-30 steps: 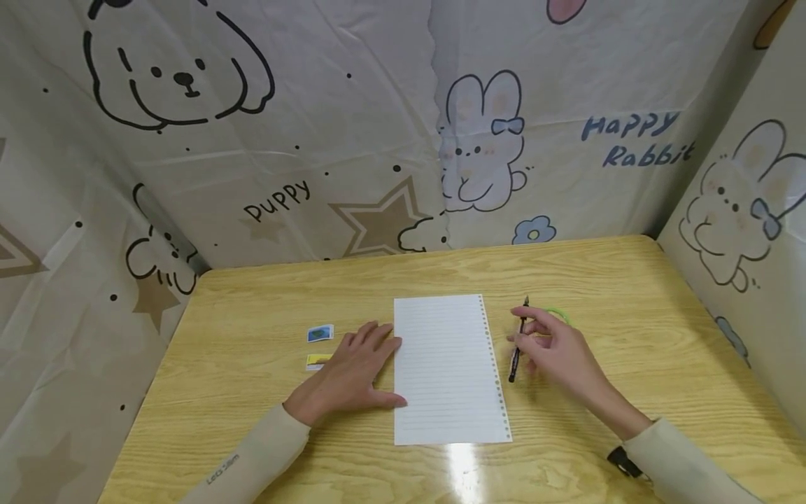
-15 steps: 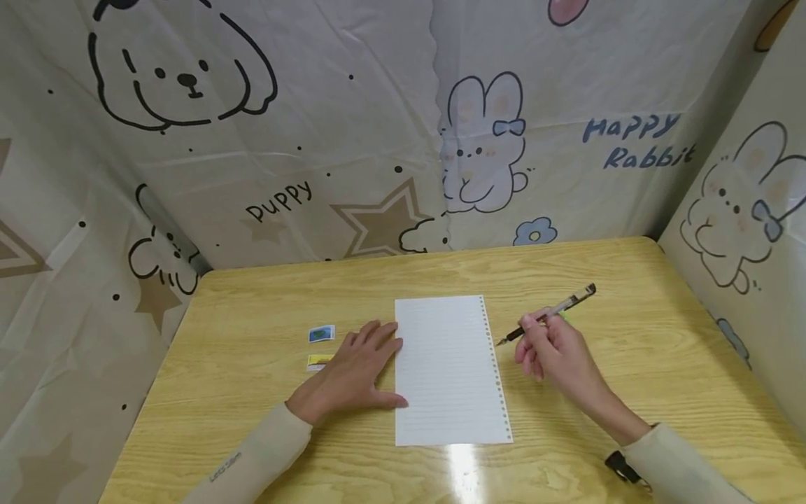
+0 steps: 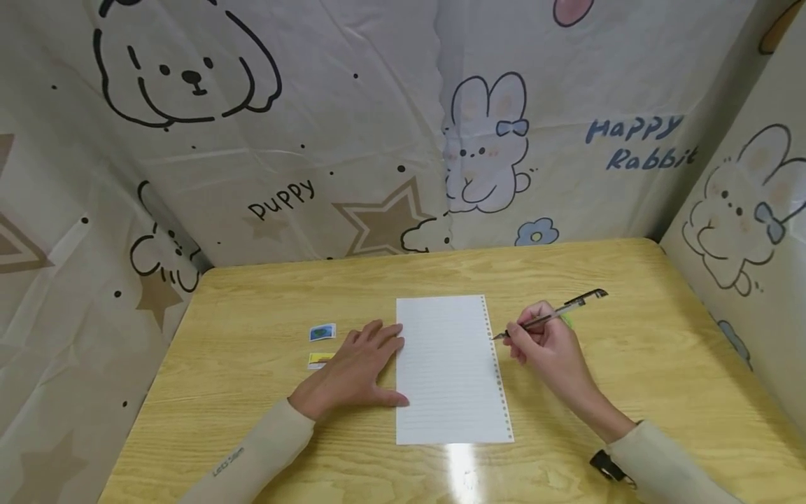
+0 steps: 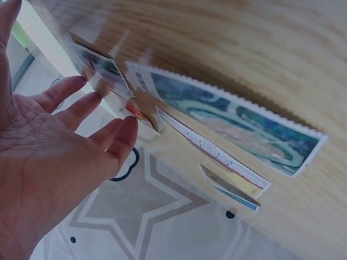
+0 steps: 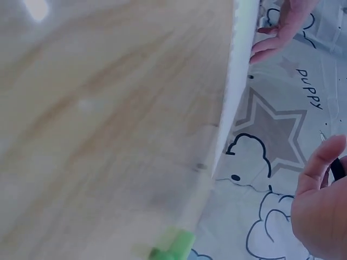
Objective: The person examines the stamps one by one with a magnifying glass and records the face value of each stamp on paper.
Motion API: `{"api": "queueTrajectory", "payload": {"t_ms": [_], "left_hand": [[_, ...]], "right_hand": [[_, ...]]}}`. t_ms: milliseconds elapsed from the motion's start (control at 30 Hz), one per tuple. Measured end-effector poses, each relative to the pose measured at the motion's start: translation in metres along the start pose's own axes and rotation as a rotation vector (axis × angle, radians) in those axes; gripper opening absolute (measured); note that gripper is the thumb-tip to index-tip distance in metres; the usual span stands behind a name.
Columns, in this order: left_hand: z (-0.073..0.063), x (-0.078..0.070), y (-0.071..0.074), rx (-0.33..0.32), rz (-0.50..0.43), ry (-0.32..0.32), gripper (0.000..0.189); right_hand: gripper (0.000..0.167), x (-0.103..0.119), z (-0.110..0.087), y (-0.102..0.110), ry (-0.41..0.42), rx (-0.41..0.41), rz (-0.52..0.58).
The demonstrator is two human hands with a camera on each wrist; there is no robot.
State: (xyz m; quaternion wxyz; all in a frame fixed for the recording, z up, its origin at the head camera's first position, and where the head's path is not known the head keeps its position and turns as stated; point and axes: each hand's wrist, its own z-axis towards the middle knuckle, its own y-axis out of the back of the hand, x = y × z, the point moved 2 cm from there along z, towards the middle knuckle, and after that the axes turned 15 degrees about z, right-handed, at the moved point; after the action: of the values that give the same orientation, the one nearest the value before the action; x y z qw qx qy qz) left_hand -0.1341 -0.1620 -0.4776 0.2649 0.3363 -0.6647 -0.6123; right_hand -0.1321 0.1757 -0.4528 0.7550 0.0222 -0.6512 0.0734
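Note:
A lined loose-leaf sheet (image 3: 447, 371) lies flat on the table, its punched holes along the right side. My left hand (image 3: 352, 371) rests spread at its left edge, fingertips and thumb touching the margin. My right hand (image 3: 554, 360) pinches a slim black-and-clear pen (image 3: 569, 306) between thumb and fingers. The pen's tip points left, near the sheet's right edge; whether it touches the paper I cannot tell. Beside the left hand are a blue stamp (image 3: 322, 332) and a yellow stamp (image 3: 320, 360), partly covered. The left wrist view shows a larger green-blue stamp (image 4: 233, 122) close by.
A small bright green object (image 5: 173, 246) lies beyond the right hand, mostly hidden in the head view. Another stamp (image 4: 103, 67) is near the left fingertips. Printed cloth (image 3: 378, 140) walls the back and sides of the wooden table (image 3: 252, 308).
The pen has been turned round in my right hand, its tip now leftward and lower. That hand has shifted slightly left toward the sheet. My left hand has stayed put.

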Motion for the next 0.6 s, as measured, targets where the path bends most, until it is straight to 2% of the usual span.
{"api": "queueTrajectory", "payload": {"t_ms": [167, 367, 467, 600], "left_hand": [[0.0, 0.0, -0.001, 0.015, -0.013, 0.003, 0.099], [0.0, -0.001, 0.0, 0.016, -0.004, 0.006, 0.098], [0.0, -0.001, 0.001, 0.012, 0.001, 0.004, 0.098], [0.0, -0.002, 0.001, 0.004, 0.007, -0.001, 0.098]], "right_hand": [[0.023, 0.002, 0.006, -0.008, 0.047, -0.021, 0.011], [0.015, 0.001, 0.012, -0.018, 0.092, -0.054, 0.049], [0.013, -0.001, 0.016, -0.021, 0.091, -0.078, 0.047], [0.02, -0.006, 0.022, -0.029, 0.062, -0.109, -0.013]]}}
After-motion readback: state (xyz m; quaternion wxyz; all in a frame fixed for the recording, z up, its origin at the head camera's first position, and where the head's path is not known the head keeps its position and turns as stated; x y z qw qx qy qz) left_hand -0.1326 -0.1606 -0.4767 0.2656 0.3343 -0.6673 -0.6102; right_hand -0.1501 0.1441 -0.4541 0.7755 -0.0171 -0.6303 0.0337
